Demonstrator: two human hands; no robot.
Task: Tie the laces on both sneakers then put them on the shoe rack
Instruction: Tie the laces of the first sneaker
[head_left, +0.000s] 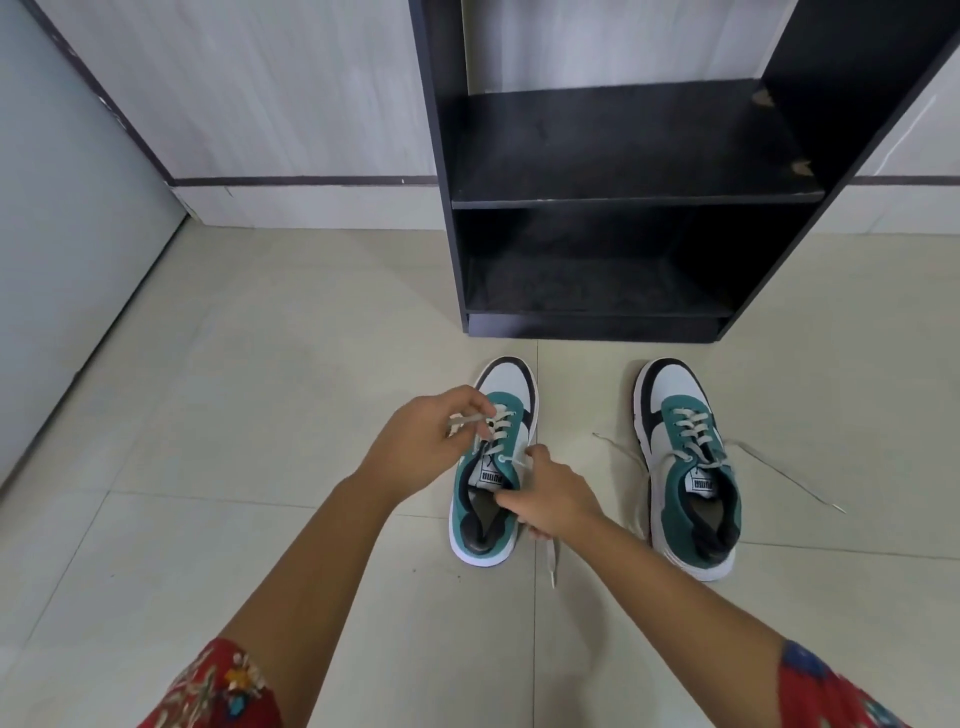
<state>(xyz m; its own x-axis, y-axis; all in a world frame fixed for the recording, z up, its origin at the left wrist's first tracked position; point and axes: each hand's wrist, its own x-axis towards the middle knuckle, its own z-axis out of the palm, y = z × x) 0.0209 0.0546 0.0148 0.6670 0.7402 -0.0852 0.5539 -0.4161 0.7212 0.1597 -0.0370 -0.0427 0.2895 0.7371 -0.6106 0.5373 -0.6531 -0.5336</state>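
Observation:
Two teal, white and black sneakers stand on the tiled floor, toes toward a black shoe rack (623, 200). Over the left sneaker (506, 384), my left hand (426, 441) pinches one grey lace end, pulled out to the shoe's left side. My right hand (558, 499) grips the other lace end beside the shoe's opening, and the lace tip hangs down below my fist. The right sneaker (685, 462) stands alone, its laces (779, 467) untied and spread out on the floor on both sides.
The rack has two open shelves with nothing on them and stands against a pale panelled wall (260, 104). A grey door or panel (62, 234) runs along the left. Beige floor tiles (260, 389) surround the shoes.

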